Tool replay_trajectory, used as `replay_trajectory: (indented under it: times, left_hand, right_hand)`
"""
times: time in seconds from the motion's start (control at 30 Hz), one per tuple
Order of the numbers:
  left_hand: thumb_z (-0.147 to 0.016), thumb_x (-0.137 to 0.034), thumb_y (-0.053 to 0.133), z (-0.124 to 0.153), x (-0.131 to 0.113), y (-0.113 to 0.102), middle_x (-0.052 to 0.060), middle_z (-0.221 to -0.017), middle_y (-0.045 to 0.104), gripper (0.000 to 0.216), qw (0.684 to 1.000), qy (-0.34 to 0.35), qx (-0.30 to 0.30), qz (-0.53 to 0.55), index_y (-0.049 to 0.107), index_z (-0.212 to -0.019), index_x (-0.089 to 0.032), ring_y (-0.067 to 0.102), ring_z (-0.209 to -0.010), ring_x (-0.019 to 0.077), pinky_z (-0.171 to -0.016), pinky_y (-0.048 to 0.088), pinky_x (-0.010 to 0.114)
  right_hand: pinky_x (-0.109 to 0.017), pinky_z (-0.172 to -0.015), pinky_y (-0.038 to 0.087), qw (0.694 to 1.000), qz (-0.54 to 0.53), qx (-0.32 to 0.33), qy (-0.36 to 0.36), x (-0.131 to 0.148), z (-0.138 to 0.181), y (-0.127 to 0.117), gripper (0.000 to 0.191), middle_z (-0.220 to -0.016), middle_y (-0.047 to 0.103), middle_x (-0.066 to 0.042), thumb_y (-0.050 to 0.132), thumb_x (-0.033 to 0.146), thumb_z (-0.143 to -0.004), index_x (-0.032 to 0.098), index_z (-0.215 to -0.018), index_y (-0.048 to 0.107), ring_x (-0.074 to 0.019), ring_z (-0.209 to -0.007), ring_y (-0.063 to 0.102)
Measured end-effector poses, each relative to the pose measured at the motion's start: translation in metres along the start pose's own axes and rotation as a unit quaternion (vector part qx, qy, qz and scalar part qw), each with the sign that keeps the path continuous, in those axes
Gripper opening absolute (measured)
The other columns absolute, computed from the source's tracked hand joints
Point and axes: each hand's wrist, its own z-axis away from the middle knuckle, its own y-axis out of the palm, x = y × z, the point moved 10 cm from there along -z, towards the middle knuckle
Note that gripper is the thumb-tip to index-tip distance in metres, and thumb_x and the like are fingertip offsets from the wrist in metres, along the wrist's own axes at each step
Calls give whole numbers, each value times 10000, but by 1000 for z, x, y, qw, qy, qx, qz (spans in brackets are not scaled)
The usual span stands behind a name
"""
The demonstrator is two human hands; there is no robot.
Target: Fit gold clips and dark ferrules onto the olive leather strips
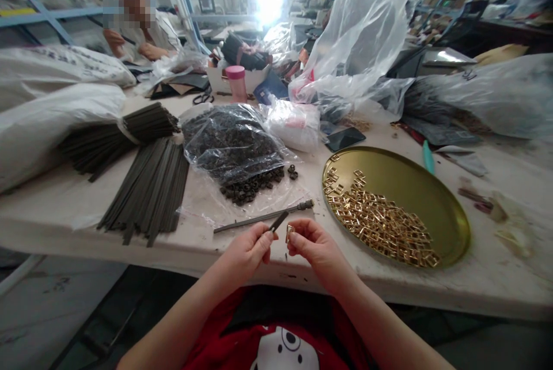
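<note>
Between thumb and fingers, my left hand (256, 246) pinches a dark strap (279, 221), its free end pointing up and right. Close beside it, my right hand (311, 243) holds a small gold buckle (288, 234) upright near the strap's end; a narrow gap seems to part the two. Just beyond my hands lies one finished-looking strap (263, 217) with a buckle at its right end. A round gold tray (449, 214) to the right carries a heap of gold buckles (380, 223). Left of my hands, loose dark straps (147, 191) lie fanned out.
A clear bag of small dark loops (233, 139) spills onto the table (56, 214). Behind are a tied strap bundle (125, 128), a pink-lidded jar (236, 83), scissors (203, 97), a phone (345, 138) and plastic bags (354, 30). Another person (138, 24) sits at the far left.
</note>
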Motion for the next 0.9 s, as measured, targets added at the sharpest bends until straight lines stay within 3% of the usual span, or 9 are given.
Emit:
replay_trajectory:
  times: [0.13,0.3,0.67,0.9]
  left_hand:
    - [-853,-348,354,6,-4,-2,-32,-609,470,285,998,-3,33,-57,562,-788,-164,452,-592,119,-555,337,215]
    - [-858,-366,339,9,-2,-3,-19,-649,515,309,996,-10,24,-80,577,-826,-172,490,-635,136,-591,354,222]
    - [-851,-305,351,16,-14,5,-3,-673,559,275,988,17,37,-148,533,-686,-181,497,-653,144,-583,330,228]
    - [-818,-221,415,21,-14,10,12,-808,597,124,998,22,11,-65,526,-841,-170,533,-758,155,-681,390,245]
  right_hand:
    - [-207,-547,433,991,-125,-22,47,-9,1,0,347,-630,556,64,776,273,-561,189,-842,590,-59,-542,526]
    - [-174,-520,436,977,-195,-29,86,-15,5,4,344,-620,548,66,790,245,-547,193,-832,604,-46,-528,519]
    - [-182,-513,454,977,-189,-20,96,-28,18,11,322,-609,544,61,785,248,-562,190,-834,623,-54,-523,511]
    - [-200,-554,453,984,-163,3,66,-31,26,25,264,-682,592,36,757,279,-607,186,-800,603,-69,-561,540]
